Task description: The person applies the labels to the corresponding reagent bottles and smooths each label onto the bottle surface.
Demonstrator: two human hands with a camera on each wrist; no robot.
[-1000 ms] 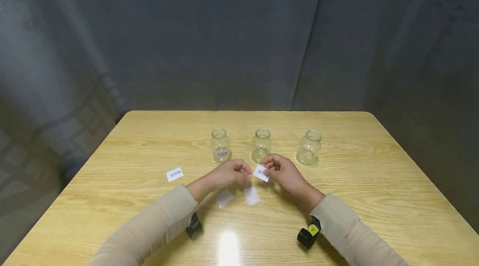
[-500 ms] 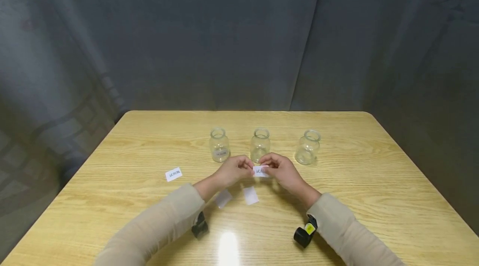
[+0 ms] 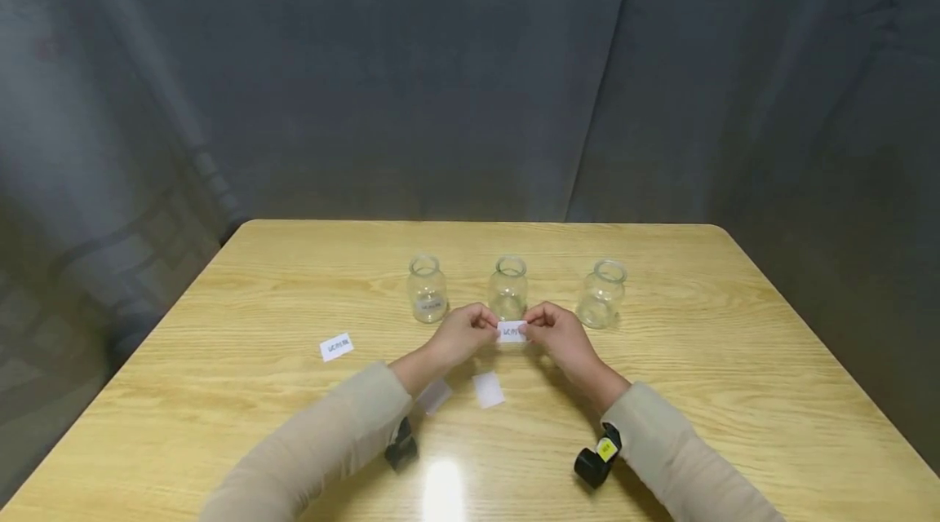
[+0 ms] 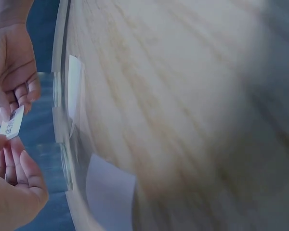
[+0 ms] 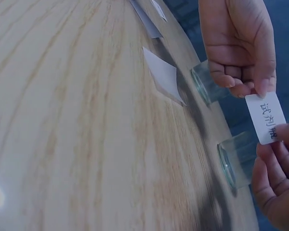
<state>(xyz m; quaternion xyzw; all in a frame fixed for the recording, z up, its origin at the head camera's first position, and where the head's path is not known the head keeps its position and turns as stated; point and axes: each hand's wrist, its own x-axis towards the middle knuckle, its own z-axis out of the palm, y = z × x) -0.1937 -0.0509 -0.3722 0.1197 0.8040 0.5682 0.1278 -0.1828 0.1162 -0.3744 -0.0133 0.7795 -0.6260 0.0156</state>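
Note:
A small white label [image 3: 510, 332] with dark handwriting is stretched between both hands, just in front of the middle glass jar [image 3: 508, 285]. My left hand [image 3: 461, 334] pinches its left edge; thumb and fingertips of my right hand [image 3: 561, 340] grip the right end. In the right wrist view the written face of the label [image 5: 265, 115] shows, the right thumb covering part of the last character. The left glass jar [image 3: 427, 285] bears a similar written label low on its front. No label shows on the right glass jar [image 3: 601, 294].
Another written label [image 3: 336, 347] lies on the wooden table [image 3: 220, 424] at the left. Two blank pale paper pieces, one [image 3: 488, 390] in the middle and one [image 3: 434, 396] by the left forearm, lie nearer the front. Dark curtains hang behind the table.
The label, tilted and held by the right hand alone at first, has turned level. My left hand has moved right and taken hold of its left edge. Both hands are now near the middle jar.

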